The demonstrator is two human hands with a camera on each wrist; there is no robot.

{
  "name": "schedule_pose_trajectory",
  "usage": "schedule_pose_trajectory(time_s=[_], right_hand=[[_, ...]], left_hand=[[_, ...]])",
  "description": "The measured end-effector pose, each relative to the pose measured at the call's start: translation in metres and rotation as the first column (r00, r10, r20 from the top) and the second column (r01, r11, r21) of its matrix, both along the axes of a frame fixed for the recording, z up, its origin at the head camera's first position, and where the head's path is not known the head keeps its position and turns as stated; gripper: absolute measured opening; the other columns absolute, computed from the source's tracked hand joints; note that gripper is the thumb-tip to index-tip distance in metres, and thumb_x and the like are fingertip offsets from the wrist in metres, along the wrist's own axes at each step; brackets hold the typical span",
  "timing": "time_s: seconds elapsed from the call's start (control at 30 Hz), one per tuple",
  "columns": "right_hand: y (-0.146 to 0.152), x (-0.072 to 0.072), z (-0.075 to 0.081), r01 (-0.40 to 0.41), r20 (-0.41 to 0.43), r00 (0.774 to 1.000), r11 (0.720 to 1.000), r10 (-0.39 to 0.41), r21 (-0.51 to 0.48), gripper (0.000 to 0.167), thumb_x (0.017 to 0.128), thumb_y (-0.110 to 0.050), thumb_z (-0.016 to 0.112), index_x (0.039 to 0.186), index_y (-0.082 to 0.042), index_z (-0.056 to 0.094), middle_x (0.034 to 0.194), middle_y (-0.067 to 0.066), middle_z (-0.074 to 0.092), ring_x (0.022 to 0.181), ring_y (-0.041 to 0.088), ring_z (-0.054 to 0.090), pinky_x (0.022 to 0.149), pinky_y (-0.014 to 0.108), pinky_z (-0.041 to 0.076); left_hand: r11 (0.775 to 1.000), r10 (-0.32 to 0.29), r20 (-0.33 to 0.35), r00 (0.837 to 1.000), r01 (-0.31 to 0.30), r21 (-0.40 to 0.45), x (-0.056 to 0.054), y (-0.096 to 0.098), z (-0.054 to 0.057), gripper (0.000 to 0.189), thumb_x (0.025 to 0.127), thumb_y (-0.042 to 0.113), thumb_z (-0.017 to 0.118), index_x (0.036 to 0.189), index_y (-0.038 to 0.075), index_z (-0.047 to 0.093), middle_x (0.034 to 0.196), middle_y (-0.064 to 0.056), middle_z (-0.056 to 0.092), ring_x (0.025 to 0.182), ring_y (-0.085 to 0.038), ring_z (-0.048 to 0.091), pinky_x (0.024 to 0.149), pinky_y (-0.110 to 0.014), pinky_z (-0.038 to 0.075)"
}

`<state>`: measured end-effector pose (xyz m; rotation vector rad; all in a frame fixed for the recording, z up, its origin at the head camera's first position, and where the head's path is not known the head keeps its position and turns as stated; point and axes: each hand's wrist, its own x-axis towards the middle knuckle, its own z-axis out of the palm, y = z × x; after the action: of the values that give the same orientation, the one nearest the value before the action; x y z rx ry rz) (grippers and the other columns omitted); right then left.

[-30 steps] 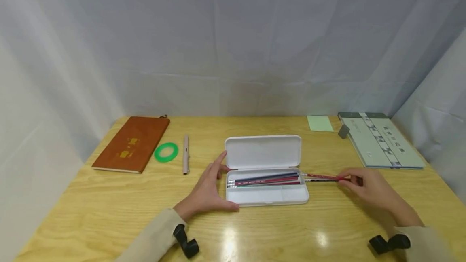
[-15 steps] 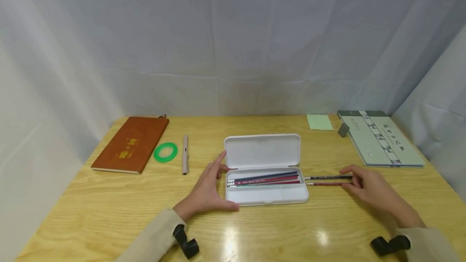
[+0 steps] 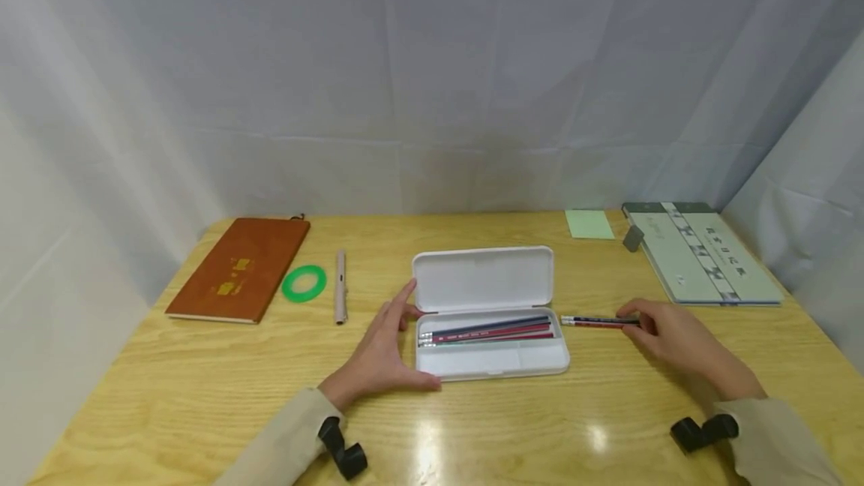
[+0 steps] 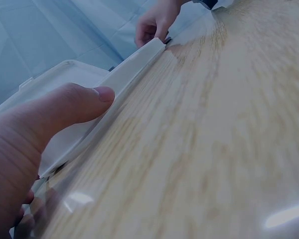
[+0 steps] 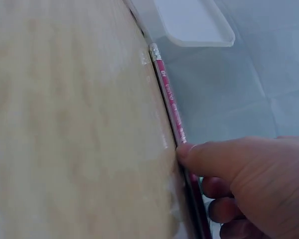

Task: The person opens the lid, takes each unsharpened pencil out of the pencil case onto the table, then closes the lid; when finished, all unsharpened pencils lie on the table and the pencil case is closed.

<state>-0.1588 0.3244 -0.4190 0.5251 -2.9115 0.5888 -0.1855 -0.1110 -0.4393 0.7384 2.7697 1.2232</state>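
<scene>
A white pencil case (image 3: 492, 367) lies with its lid raised, several red, dark and green pencils (image 3: 486, 332) in its back compartment. My left hand (image 3: 381, 355) grips its left end, fingers at the back corner; the thumb (image 4: 97, 97) lies along the front wall. To the right of the case, my right hand (image 3: 664, 332) pinches two pencils, one dark and one red (image 5: 172, 102), between thumb and fingers. They lie side by side, low over the table, eraser ends at the case's right end. The hand hides their other ends.
On the left are a brown notebook (image 3: 243, 268), a green tape ring (image 3: 304, 283) and a pale pink pen (image 3: 340, 287). At the back right are green sticky notes (image 3: 589, 224), a grey eraser (image 3: 633, 238) and a pale green book (image 3: 705, 257). A curtain (image 3: 432, 81) hangs behind.
The two pencils, crossed, then spread apart, now lie together. My right hand has shifted slightly left and away from me with them. My left hand stays on the case.
</scene>
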Motion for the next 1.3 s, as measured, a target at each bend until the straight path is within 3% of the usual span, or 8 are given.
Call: schedule_pose_trajectory(time_s=[0.27,0.5,0.63,0.83,0.97,1.2,1.3], right_hand=[[-0.035,-0.013,0.015,-0.051,0.069,0.996,0.996,0.056,-0.068,0.019,0.087,-0.006,0.068,0.105,-0.006,0.064,0.063,-0.009,0.044,0.054,0.000,0.035,0.051,0.022,0.034],[-0.086,-0.029,0.016,-0.253,0.072,0.962,0.959,0.263,-0.128,0.017,0.089,-0.004,0.063,0.104,-0.009,0.070,0.056,-0.012,0.041,0.050,-0.002,0.032,0.049,0.019,0.032],[-0.113,-0.034,0.012,-0.318,0.068,0.944,0.944,0.324,-0.086,0.019,0.091,-0.009,0.064,0.107,-0.011,0.073,0.053,-0.013,0.038,0.049,-0.003,0.028,0.049,0.018,0.028],[-0.137,-0.037,0.009,-0.319,0.039,0.947,0.948,0.319,-0.021,0.019,0.090,-0.014,0.066,0.107,-0.013,0.074,0.052,-0.010,0.044,0.048,-0.002,0.026,0.049,0.018,0.025],[-0.144,-0.037,0.008,-0.315,0.040,0.948,0.949,0.316,-0.009,0.013,0.089,-0.013,0.067,0.101,-0.010,0.073,0.060,-0.008,0.056,0.051,-0.002,0.032,0.051,0.018,0.031],[-0.150,-0.035,0.013,-0.258,0.091,0.962,0.966,0.256,0.007,0.008,0.087,-0.012,0.070,0.093,-0.008,0.068,0.063,-0.008,0.053,0.054,0.002,0.039,0.053,0.020,0.036],[-0.149,-0.034,0.014,-0.254,0.071,0.966,0.966,0.250,0.048,0.005,0.087,-0.013,0.070,0.091,-0.009,0.068,0.068,-0.006,0.060,0.058,0.002,0.045,0.056,0.021,0.040]], left_hand=[[1.000,0.005,0.003,1.000,-0.005,0.004,0.000,0.000,0.000,0.141,0.045,0.052,0.092,0.155,0.029,0.008,0.126,0.004,0.052,0.102,-0.013,0.044,0.088,-0.034,0.043],[1.000,-0.007,-0.010,1.000,0.007,0.014,0.001,0.001,-0.001,0.141,0.045,0.051,0.093,0.156,0.027,0.009,0.125,0.005,0.052,0.102,-0.012,0.044,0.088,-0.032,0.043],[1.000,-0.006,-0.006,1.000,0.006,0.011,0.000,0.001,-0.002,0.140,0.046,0.050,0.093,0.156,0.028,0.009,0.125,0.006,0.052,0.102,-0.011,0.043,0.088,-0.032,0.042],[1.000,-0.008,-0.012,1.000,0.008,0.011,0.001,0.000,0.000,0.139,0.046,0.051,0.092,0.155,0.028,0.008,0.126,0.005,0.052,0.102,-0.012,0.043,0.089,-0.033,0.042],[1.000,-0.003,-0.030,1.000,0.003,0.006,0.001,-0.002,0.000,0.139,0.046,0.050,0.092,0.155,0.027,0.009,0.125,0.004,0.052,0.101,-0.012,0.044,0.087,-0.032,0.042],[1.000,-0.007,-0.022,1.000,0.007,0.009,0.001,-0.002,-0.001,0.139,0.046,0.050,0.093,0.155,0.028,0.009,0.125,0.005,0.052,0.102,-0.013,0.044,0.088,-0.032,0.042],[1.000,-0.016,-0.014,1.000,0.016,0.014,0.000,0.000,-0.001,0.140,0.046,0.051,0.092,0.155,0.028,0.008,0.125,0.004,0.052,0.102,-0.013,0.044,0.088,-0.032,0.042]])
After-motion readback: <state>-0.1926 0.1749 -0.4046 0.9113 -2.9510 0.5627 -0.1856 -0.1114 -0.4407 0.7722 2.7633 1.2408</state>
